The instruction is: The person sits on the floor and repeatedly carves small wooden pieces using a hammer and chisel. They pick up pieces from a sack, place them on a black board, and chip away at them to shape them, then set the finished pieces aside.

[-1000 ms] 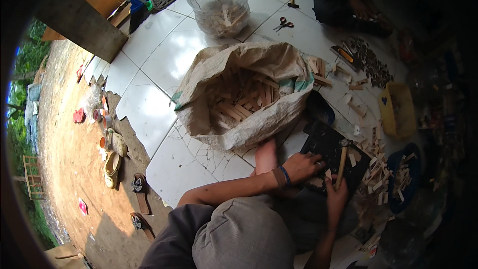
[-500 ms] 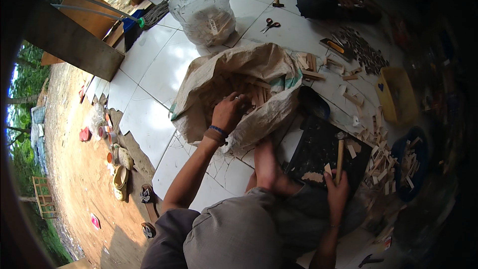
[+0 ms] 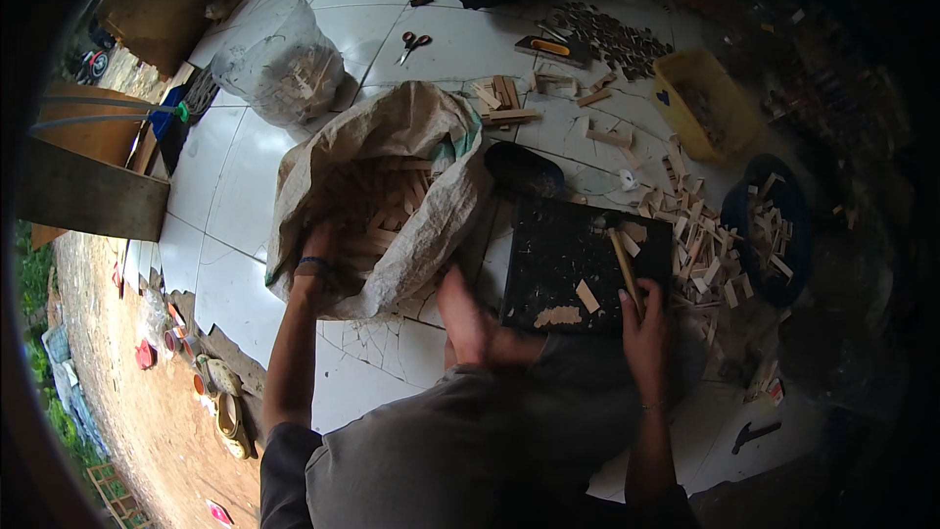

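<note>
Wooden offcuts [image 3: 377, 211] fill the woven sack [image 3: 431, 152] that lies open on the white tiled floor [image 3: 235, 186], just left of your knees. In the head view, the only one, your left hand [image 3: 315, 247] is sunk into the sack's mouth among the pieces; the fingers are buried, so you cannot tell whether they have closed on a piece or are only feeling for one. Your right hand [image 3: 646, 328] is wrapped around the lower end of a slim wooden handle [image 3: 624, 269], which slants up over the black work board [image 3: 578, 264] in front of you. Two small pale chips lie on that board. To its right, cut sticks [image 3: 700, 240] are heaped on the tiles, with a dark blue basin [image 3: 774, 230] and a yellow tub [image 3: 710, 103] beyond.

By the look of it, you are at the fetching step: picking stock from the sack. The next move would call for a firm pinch on a single piece, lifting it clear of the sack's rim and carrying it across to the board without brushing the tool.
</note>
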